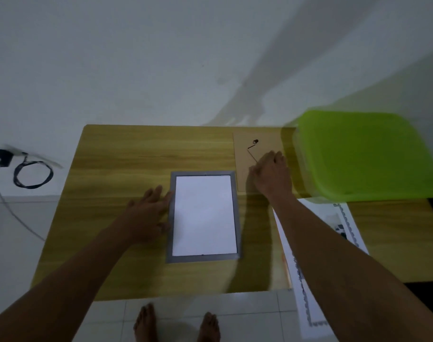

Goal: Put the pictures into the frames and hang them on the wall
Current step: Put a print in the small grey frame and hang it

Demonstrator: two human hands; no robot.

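The left hand [146, 213] lies flat with straight fingers touching the left edge of the grey rectangular picture frame [172, 218], which lies face-down near the middle of the wooden tabletop [126, 149] with a white sheet [204, 215] inside it. The right hand [272, 175] rests with curled fingers on the brown backing board [242, 144] just beside the frame, toward the far right; whether it grips cannot be told. A printed picture sheet [333, 218] overhangs the near right edge.
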